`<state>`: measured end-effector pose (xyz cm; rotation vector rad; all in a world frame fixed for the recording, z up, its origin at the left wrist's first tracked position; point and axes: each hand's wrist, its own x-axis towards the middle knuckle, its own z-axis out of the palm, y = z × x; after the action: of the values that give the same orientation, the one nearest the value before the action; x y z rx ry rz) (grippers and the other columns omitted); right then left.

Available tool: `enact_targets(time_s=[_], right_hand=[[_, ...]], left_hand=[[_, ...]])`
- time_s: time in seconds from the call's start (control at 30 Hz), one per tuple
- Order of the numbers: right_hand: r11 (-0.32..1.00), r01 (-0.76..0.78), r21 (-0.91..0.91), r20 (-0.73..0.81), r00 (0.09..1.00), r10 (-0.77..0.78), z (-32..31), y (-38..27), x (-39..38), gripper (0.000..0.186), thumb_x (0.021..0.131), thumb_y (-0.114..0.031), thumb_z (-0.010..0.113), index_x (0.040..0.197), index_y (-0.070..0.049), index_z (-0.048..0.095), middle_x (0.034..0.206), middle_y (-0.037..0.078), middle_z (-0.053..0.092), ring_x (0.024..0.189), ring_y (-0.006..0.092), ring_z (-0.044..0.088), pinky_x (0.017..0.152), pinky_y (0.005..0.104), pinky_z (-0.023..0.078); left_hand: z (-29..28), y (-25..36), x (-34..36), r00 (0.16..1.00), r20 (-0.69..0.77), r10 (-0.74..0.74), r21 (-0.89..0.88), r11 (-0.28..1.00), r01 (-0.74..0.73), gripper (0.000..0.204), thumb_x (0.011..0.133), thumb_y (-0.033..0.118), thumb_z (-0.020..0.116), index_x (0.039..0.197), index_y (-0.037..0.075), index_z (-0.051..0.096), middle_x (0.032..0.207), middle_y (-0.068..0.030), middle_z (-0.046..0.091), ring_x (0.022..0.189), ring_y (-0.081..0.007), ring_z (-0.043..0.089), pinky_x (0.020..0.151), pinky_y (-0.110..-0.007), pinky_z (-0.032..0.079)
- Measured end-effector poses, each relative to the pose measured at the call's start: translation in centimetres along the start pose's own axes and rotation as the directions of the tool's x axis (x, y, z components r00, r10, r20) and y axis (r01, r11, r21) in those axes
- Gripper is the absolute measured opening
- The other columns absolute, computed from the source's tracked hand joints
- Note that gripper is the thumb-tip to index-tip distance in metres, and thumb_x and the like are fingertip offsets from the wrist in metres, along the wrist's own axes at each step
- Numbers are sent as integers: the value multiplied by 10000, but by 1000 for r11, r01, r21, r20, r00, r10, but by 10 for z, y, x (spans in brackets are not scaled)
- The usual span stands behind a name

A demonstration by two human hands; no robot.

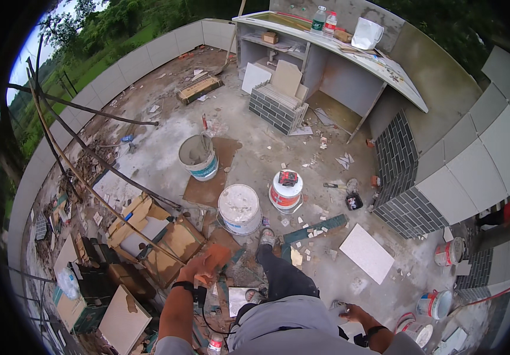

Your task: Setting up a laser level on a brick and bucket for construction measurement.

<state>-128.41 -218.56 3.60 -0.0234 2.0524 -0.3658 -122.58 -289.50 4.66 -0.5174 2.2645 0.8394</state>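
The left arm stretched forward, elbow low; the right arm bent close beside the hip. Concrete floor (321, 283) reached from the trouser leg (284, 275) to the left corner of a white rectangular tile (367, 253). Near the floor's left side, the left hand (192, 271) gripped a blurred orange-red brick (214, 260) just beside an open cardboard box (179, 241). The right hand (356, 314) curled near a small greyish object (337, 307); whether it gripped this, I could not tell.

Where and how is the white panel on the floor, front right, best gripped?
Probably by its near long edge, coming from the near side with the right hand, the closer one. The white panel lies flat on the floor and looks thin, showing no handle, so its edges offer the likeliest hold. Whether there's a gap beneath, I can't tell.
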Motion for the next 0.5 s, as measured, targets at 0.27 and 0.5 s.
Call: enact_targets(time_s=[0.27,0.5], right_hand=[[963,145,-228,138,984,-115,-59,-109,159,676,770,-556,725,1149,-6,627,1102,232,673,1054,407,634,908,455,498],[959,-63,277,-15,997,70,-140,-206,185,696,783,-473,760,1218,36,568,1076,243,683,1028,368,661,889,412,517]], left_hand=[[-59,2,147,992,119,31,90,995,-42,1117,568,333,840,1532,182,296,1259,-263,595,1143,-406,599,966,-445,479],[-111,40,256,993,116,32,310,948,-67,1088,626,314,841,1534,313,241,1294,-283,494,1200,-475,518,985,-525,449]])
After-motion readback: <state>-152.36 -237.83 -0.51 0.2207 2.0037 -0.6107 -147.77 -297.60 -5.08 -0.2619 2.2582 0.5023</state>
